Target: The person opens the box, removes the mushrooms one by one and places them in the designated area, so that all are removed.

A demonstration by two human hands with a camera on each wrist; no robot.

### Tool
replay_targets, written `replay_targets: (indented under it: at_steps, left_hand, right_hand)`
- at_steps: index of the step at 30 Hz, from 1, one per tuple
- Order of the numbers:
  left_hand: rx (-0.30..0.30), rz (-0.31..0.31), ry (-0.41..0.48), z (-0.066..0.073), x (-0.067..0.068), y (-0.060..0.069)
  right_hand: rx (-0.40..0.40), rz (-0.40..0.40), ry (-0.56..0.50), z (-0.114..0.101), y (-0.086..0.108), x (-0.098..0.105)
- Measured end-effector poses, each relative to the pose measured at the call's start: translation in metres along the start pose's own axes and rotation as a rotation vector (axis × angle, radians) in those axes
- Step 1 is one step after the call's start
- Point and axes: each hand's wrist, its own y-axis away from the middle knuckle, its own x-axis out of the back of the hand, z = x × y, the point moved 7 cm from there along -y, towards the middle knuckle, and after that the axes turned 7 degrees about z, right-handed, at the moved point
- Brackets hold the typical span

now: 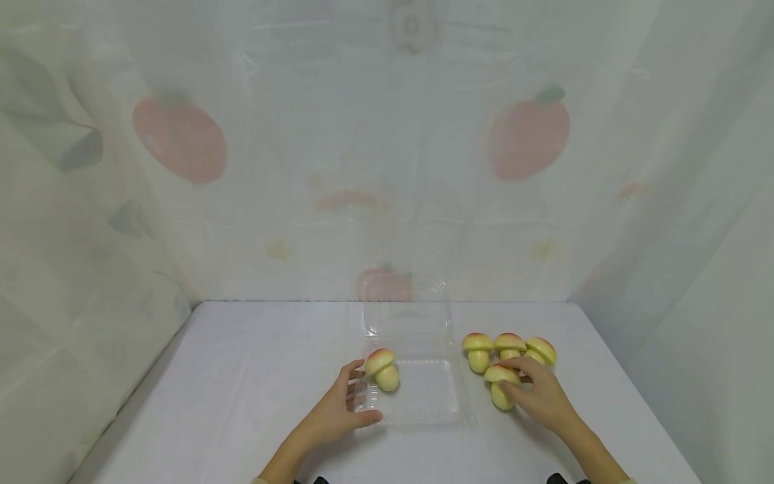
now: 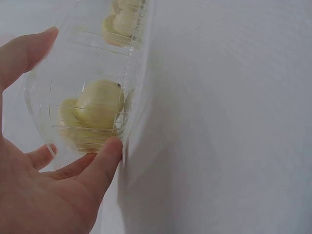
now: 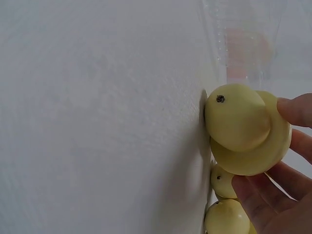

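A toy mushroom (image 1: 502,386) with a pale yellow stem is gripped by the cap between the thumb and fingers of my right hand (image 1: 540,393). In the right wrist view, the mushroom's (image 3: 241,122) rounded stem end faces the camera. At the middle of the table lies a clear plastic container (image 1: 423,423) with its lid (image 1: 408,321) folded back. Inside its left part is another mushroom (image 1: 383,370), red and yellow on the cap. My left hand (image 1: 335,407) is at the container's left side, fingertips touching its wall, thumb spread toward the front corner.
Three more mushrooms (image 1: 478,353) stand or lean in a row just behind my right hand, right of the container. White sheeting (image 1: 290,168) printed with fruit closes off the back and sides of the white table (image 1: 242,376).
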Motion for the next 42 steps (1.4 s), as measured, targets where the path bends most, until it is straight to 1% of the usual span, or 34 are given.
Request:
replay_targets:
  at_steps: [6,10,12,19,25,32,36,42]
  left_hand:
    - [-0.001,0.001,0.003,0.001,0.000,0.001]
    - [-0.002,0.001,-0.006,0.000,0.000,0.001]
    - [0.001,0.002,-0.010,0.000,0.000,0.001]
    - [-0.004,-0.011,-0.018,-0.001,-0.001,0.002]
    - [0.002,-0.003,-0.008,0.001,-0.001,0.001]
    - [0.006,0.002,0.007,0.004,0.001,0.001]
    - [0.010,0.008,0.007,0.003,0.001,0.001]
    - [0.009,0.010,0.017,0.002,0.000,0.000]
  right_hand:
    - [-0.019,-0.007,0.028,0.002,-0.001,0.000]
    - [-0.039,-0.019,0.033,0.004,-0.001,-0.001]
    - [-0.035,-0.018,0.035,0.003,-0.001,0.000]
    - [0.021,-0.005,0.070,-0.005,-0.002,0.003]
    - [0.024,-0.002,0.100,-0.008,-0.003,0.005]
    - [0.088,0.025,0.116,-0.014,-0.004,0.009]
    - [0.112,0.048,0.117,-0.023,-0.006,0.012]
    - [0.181,0.088,0.110,-0.040,-0.008,0.015]
